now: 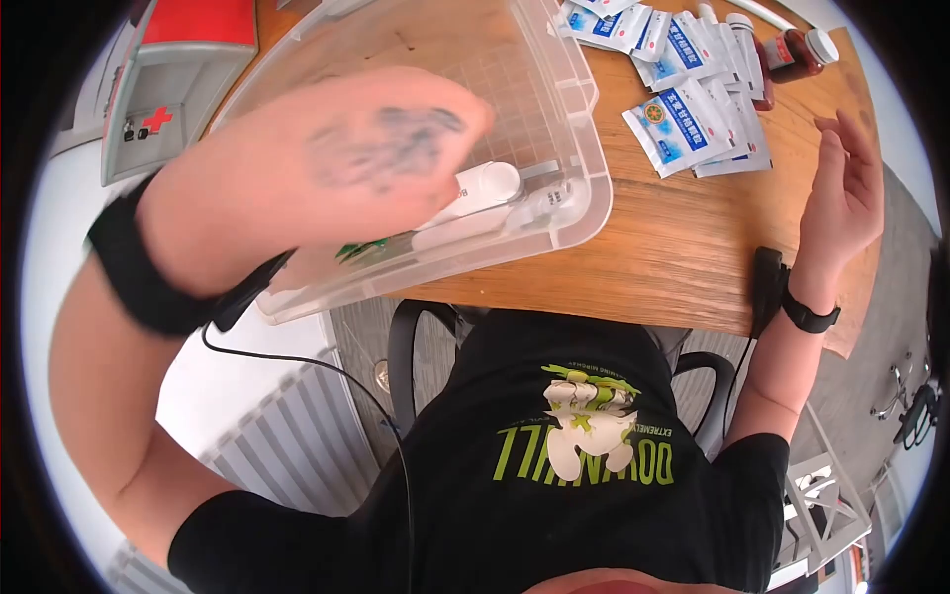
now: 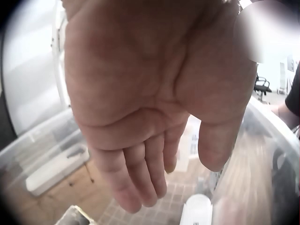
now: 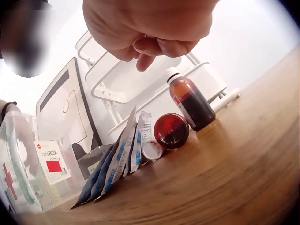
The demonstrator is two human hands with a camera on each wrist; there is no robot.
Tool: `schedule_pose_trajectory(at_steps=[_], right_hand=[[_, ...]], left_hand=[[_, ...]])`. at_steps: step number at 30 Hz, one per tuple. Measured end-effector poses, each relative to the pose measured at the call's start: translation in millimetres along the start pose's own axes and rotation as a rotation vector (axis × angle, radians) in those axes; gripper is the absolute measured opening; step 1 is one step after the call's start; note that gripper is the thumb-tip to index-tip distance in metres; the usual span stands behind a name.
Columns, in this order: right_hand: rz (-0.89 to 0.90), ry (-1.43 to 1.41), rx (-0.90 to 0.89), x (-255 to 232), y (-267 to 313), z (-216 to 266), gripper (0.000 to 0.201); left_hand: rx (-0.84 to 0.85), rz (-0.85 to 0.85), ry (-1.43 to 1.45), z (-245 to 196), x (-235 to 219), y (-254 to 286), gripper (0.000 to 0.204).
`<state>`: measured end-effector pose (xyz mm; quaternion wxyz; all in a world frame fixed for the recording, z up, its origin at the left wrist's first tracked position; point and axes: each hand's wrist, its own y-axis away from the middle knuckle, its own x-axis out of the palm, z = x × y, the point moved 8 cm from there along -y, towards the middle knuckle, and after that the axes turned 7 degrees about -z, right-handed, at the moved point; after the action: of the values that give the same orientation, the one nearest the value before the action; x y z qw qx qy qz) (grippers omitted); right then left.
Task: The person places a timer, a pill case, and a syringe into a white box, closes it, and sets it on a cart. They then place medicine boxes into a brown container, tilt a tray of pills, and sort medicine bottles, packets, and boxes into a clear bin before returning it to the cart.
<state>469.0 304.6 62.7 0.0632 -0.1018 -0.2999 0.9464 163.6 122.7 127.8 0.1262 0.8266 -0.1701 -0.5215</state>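
Note:
Over the clear plastic box (image 1: pixel 592 188) hangs my left hand (image 1: pixel 366 158), blurred, palm down. In the left wrist view its palm (image 2: pixel 140 89) holds nothing, and its fingers are straight and slightly apart from the thumb. Inside the box below lie a white rounded device (image 1: pixel 492 186), a clear plastic piece (image 1: pixel 554 201) and something green (image 1: pixel 361 249). My right hand (image 1: pixel 841 193) is at the right side of the table with fingers loosely bent and nothing in them. Nearest to it are blue-and-white medicine packets (image 1: pixel 683 124) and two brown bottles (image 3: pixel 192 105) with white caps.
One bottle stands; the other (image 3: pixel 171 131) lies with its round base showing. A white rack (image 3: pixel 136 77) stands behind them. At the upper left of the head view is a pale case with a red panel (image 1: pixel 203 22) and a red cross. A cable (image 1: pixel 297 358) runs from my left wrist.

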Motion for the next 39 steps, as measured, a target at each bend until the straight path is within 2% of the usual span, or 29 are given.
schedule_pose_trajectory(at_steps=[2, 4, 7, 10, 13, 16, 19, 22, 25, 30, 32, 34, 36, 39], right_hand=[[0.005, -0.031, 0.105, -4, -1, -10, 0.023], [0.024, -0.069, 0.162, -8, -3, -18, 0.023], [0.057, -0.099, 0.169, -9, -5, -20, 0.023], [0.066, -0.067, 0.151, -7, -5, -18, 0.023], [0.075, -0.071, 0.143, -7, -4, -19, 0.024], [0.071, -0.072, 0.143, -9, -4, -19, 0.024], [0.066, -0.074, 0.134, -10, -6, -21, 0.024], [0.047, -0.063, 0.126, -11, -6, -19, 0.023], [0.020, -0.086, 0.123, -12, -6, -17, 0.022], [-0.092, -0.116, 0.124, -24, -6, -13, 0.020], [-0.107, -0.184, 0.110, -28, -7, -8, 0.020], [-0.116, -0.219, 0.098, -30, -8, 0, 0.020], [-0.119, -0.293, 0.105, -39, -4, -9, 0.021], [0.084, -0.412, 0.175, -23, -1, 24, 0.019]], left_hand=[[-0.036, 0.134, 0.012, 8, 19, -14, 0.042], [0.059, 0.333, -0.252, 4, 42, -35, 0.040], [-0.115, 0.450, -0.274, 18, 63, -49, 0.038], [-0.174, 0.404, -0.126, 32, 70, -52, 0.041], [-0.238, 0.438, -0.060, 43, 78, -50, 0.036], [-0.226, 0.454, 0.025, 46, 79, -51, 0.043], [-0.250, 0.488, -0.034, 39, 72, -50, 0.045], [-0.177, 0.434, 0.026, 43, 75, -49, 0.043], [-0.192, 0.364, 0.045, 36, 59, -41, 0.041], [-0.183, 0.038, -0.019, 12, -17, -13, 0.052], [-0.147, -0.245, 0.082, 14, -53, 11, 0.050], [-0.364, -0.425, 0.328, 24, -85, 45, 0.058], [-0.270, -0.665, 0.219, 29, -125, 77, 0.063], [-0.134, -0.885, 0.172, 11, -154, 93, 0.070]])
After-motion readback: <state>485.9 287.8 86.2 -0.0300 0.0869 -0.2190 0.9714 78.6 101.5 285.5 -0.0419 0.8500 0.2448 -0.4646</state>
